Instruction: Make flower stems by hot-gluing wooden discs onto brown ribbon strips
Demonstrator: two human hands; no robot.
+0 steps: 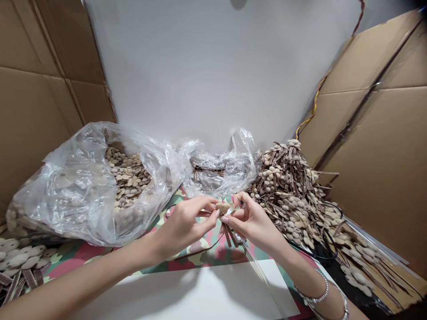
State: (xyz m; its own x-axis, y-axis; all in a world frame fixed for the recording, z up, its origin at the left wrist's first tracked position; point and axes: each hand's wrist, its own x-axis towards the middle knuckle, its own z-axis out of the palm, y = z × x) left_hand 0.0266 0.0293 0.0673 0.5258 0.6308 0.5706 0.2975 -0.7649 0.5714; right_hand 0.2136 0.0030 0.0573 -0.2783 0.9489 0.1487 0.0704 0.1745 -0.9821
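Near the middle of the view, my left hand (188,222) pinches a small beige flower-shaped piece (223,207) between thumb and fingers. From the other side my right hand (248,218) closes its thumb and fingers at the lower edge of the same piece. A brown checked ribbon (227,234) hangs below the piece, between the two hands. What exactly the right fingertips grip there is too small to tell apart.
A clear plastic bag (80,191) of beige pieces stands left, a smaller plastic bag (238,166) behind the hands. Ribboned pieces (293,191) are heaped right; more pieces (22,258) lie lower left. A white sheet (200,293) lies in front; cardboard (376,146) stands at both sides.
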